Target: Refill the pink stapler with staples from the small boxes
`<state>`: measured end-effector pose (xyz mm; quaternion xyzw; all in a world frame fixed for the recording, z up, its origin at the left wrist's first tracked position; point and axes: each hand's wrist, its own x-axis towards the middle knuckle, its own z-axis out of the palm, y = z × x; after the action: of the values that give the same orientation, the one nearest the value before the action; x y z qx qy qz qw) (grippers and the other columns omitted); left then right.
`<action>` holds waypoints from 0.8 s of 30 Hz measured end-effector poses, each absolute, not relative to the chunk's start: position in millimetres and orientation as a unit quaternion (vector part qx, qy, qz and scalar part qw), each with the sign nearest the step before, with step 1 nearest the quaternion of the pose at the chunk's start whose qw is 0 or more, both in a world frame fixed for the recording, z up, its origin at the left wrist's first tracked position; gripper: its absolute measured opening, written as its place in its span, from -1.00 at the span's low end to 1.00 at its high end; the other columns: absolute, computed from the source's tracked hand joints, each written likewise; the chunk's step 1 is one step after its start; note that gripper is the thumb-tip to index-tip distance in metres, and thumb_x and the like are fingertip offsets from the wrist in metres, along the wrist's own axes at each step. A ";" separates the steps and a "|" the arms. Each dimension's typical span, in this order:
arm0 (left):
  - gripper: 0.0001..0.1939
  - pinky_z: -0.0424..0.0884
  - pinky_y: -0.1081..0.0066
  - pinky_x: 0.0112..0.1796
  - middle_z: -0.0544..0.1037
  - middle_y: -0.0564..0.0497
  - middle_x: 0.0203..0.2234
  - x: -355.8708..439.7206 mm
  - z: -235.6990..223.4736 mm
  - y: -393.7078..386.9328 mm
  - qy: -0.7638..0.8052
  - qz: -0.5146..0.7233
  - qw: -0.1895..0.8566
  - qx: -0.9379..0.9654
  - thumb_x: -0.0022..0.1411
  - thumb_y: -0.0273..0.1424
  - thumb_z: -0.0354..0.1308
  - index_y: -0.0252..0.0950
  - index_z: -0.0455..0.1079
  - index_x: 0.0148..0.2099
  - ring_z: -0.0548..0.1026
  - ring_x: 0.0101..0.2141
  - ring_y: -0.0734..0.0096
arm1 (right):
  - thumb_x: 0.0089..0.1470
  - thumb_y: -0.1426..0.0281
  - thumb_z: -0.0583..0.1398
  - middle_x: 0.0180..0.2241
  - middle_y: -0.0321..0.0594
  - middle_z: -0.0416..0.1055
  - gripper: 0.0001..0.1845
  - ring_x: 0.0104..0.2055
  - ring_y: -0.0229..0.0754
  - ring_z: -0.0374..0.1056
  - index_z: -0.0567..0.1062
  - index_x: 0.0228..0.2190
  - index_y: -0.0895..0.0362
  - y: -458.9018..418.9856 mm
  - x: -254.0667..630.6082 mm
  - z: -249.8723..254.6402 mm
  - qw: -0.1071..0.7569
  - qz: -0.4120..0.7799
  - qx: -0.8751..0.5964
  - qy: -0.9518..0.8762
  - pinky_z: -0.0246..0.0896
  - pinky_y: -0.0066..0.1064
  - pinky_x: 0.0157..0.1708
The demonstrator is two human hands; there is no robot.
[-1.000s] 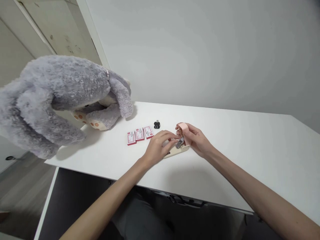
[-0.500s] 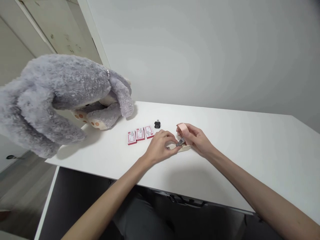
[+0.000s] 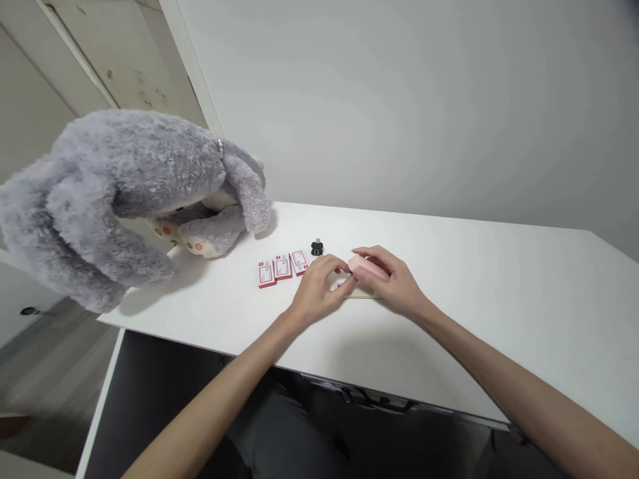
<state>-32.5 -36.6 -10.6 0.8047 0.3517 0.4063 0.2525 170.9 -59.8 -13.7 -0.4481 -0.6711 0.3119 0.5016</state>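
A pink stapler with a cream base sits low over the white table, between my two hands. My right hand is closed around its pink top part, thumb on the near side and fingers on the far side. At the stapler's front end, my left hand pinches with thumb and forefinger. Those fingertips hide most of that end, and I cannot see whether a small piece is between them.
Three red-and-white small boxes lie side by side left of my hands. A black staple remover lies behind them. A large grey plush toy leans over the table's left end. A wall rises behind the table.
The stapler's pink top has swung down from its raised position, and its grey metal part is now hidden. My left fingertips have shifted slightly left. The camera view has moved a little.
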 end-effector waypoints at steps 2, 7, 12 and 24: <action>-0.87 0.43 0.17 -0.02 0.60 -0.04 -0.19 -32.4 -11.1 -36.6 0.351 0.406 0.254 0.805 0.38 -0.26 0.25 -0.20 0.46 -0.17 0.53 -0.11 0.19 | 0.24 0.09 0.35 0.01 -0.15 0.54 -0.65 -0.04 0.02 0.45 0.60 0.01 -0.09 -60.9 170.1 -15.0 0.511 0.288 -0.445 -0.677 0.36 -0.09 0.01; -0.58 0.41 0.10 0.04 0.56 -0.06 -0.07 -33.0 -11.0 -38.7 0.382 0.419 0.245 0.787 0.16 -0.50 0.25 -0.19 0.39 0.08 0.50 -0.03 0.13 | 0.30 0.10 0.31 -0.04 -0.13 0.55 -0.68 -0.04 0.04 0.46 0.61 0.01 -0.08 -61.7 171.1 -15.4 0.508 0.232 -0.438 -0.705 0.35 -0.07 -0.02; -0.61 0.37 0.10 0.06 0.52 -0.08 -0.05 -37.8 -12.7 -36.2 0.420 0.459 0.200 0.757 0.18 -0.62 0.08 -0.20 0.34 0.04 0.46 0.02 0.13 | 0.31 0.10 0.30 -0.09 -0.12 0.53 -0.64 -0.08 0.05 0.47 0.61 0.08 -0.12 -59.6 172.1 -21.5 0.488 0.190 -0.433 -0.734 0.38 -0.06 -0.05; -0.67 0.36 0.12 0.04 0.52 -0.10 -0.07 -43.5 -19.1 -31.2 0.421 0.451 0.062 0.784 0.30 -0.65 -0.02 -0.23 0.31 0.02 0.43 0.00 0.12 | 0.38 0.13 0.25 -0.09 -0.12 0.56 -0.62 -0.13 -0.02 0.55 0.60 0.12 -0.04 -58.6 163.8 -30.0 0.450 0.089 -0.468 -0.755 0.47 -0.19 -0.16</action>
<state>-43.5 -31.2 -19.1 0.7843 0.4212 0.4513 0.0618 163.8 -58.6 -30.0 -0.4683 -0.7549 0.0886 0.4505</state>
